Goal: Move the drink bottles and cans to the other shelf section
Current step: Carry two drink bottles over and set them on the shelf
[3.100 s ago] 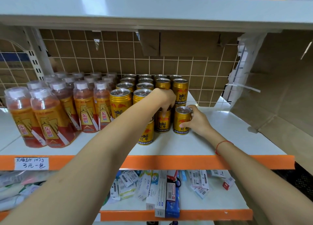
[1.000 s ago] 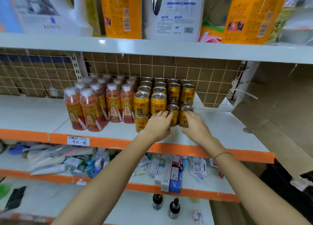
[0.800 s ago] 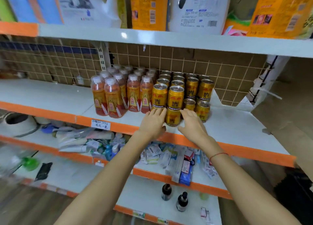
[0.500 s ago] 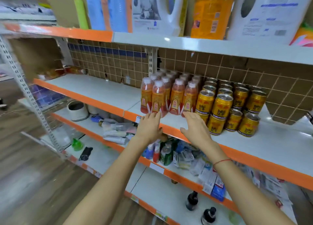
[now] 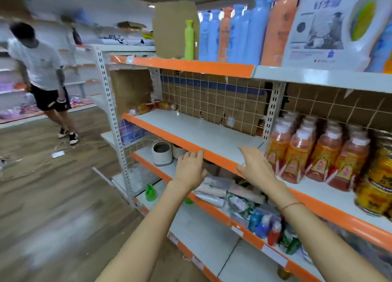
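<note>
A shop aisle with a wood-pattern floor [image 5: 53, 207] and a run of metal shelving with orange-edged boards. The landmark is the white slotted upright post [image 5: 272, 110] that divides the middle shelf into two sections. Left of the post lies the left shelf section [image 5: 191, 127], a pale board whose only goods are a few blurred packets at its far left corner. Right of the post stand the drink bottles [image 5: 314, 154], amber-red with white caps and orange labels, ranked in rows from the front edge back to the wire grid. Further right of the post, at the frame edge, sit the gold cans [image 5: 379, 182], stacked two high; their print is blurred. The left hand [image 5: 189, 169] is left of the post, in front of the orange shelf edge, fingers relaxed and grasping nothing. The right hand [image 5: 257, 167] is just left of the post, palm down with fingers extended over the front edge, released; whether it touches the board cannot be told. Above the post, detergent jugs [image 5: 339, 27] and tall bottles fill the top shelf. Far left of the post, a person in a white shirt [image 5: 40, 69] stands in the aisle.
</note>
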`<action>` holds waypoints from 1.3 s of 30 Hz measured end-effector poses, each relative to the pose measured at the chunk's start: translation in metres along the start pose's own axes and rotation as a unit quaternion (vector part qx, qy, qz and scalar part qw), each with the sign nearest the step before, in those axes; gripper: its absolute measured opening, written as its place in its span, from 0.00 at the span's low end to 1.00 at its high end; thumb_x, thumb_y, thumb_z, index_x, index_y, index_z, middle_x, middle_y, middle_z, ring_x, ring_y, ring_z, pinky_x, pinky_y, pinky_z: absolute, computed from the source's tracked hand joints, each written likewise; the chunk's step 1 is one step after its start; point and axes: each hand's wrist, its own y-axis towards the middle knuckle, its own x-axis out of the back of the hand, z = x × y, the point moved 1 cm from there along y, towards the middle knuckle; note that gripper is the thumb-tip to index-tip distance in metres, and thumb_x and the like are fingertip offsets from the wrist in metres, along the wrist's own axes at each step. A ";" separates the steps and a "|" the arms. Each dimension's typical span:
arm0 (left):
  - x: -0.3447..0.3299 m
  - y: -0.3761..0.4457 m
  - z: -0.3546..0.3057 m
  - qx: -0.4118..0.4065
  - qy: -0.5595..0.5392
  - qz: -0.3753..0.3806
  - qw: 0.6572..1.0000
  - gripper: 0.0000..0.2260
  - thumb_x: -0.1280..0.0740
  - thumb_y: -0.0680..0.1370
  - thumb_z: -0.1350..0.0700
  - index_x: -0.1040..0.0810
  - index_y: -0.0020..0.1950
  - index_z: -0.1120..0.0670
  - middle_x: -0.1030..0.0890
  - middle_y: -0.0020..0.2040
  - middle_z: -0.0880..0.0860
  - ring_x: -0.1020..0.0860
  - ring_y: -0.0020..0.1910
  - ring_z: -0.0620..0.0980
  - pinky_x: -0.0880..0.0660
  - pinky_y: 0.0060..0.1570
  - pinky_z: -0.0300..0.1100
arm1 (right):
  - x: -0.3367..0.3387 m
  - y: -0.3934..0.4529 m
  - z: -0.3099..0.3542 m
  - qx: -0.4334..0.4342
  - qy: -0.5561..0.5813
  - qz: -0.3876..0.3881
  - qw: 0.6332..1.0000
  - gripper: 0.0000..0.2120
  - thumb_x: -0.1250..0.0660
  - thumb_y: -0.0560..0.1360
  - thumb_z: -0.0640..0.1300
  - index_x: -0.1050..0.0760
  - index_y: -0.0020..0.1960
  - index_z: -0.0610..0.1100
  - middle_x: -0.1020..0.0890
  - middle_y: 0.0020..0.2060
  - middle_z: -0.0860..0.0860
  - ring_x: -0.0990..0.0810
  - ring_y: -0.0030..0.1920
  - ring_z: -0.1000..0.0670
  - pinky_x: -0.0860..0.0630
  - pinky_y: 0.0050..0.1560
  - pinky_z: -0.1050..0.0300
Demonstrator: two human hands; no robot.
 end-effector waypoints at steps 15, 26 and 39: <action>-0.013 0.065 0.175 0.067 0.004 0.010 0.998 0.26 0.39 0.79 0.51 0.41 0.74 0.57 0.27 0.65 0.58 0.30 0.64 0.58 0.33 0.59 0.49 | -0.077 0.151 0.104 0.066 0.014 0.026 0.997 0.29 0.35 0.76 0.43 0.41 0.74 0.43 0.34 0.72 0.46 0.38 0.72 0.45 0.39 0.69 0.52; -0.035 0.135 0.256 0.126 0.008 0.043 0.991 0.25 0.40 0.79 0.52 0.41 0.74 0.55 0.30 0.68 0.57 0.31 0.66 0.57 0.34 0.61 0.49 | -0.140 0.260 0.129 0.077 0.044 0.103 0.991 0.24 0.36 0.76 0.43 0.35 0.70 0.41 0.30 0.68 0.44 0.33 0.68 0.43 0.32 0.63 0.50; -0.066 0.193 0.346 0.147 0.011 0.094 0.985 0.23 0.40 0.79 0.51 0.38 0.72 0.57 0.28 0.65 0.58 0.30 0.65 0.57 0.33 0.61 0.49 | -0.197 0.336 0.169 0.058 0.070 0.143 0.986 0.24 0.38 0.76 0.41 0.36 0.71 0.43 0.30 0.68 0.45 0.32 0.67 0.44 0.32 0.64 0.52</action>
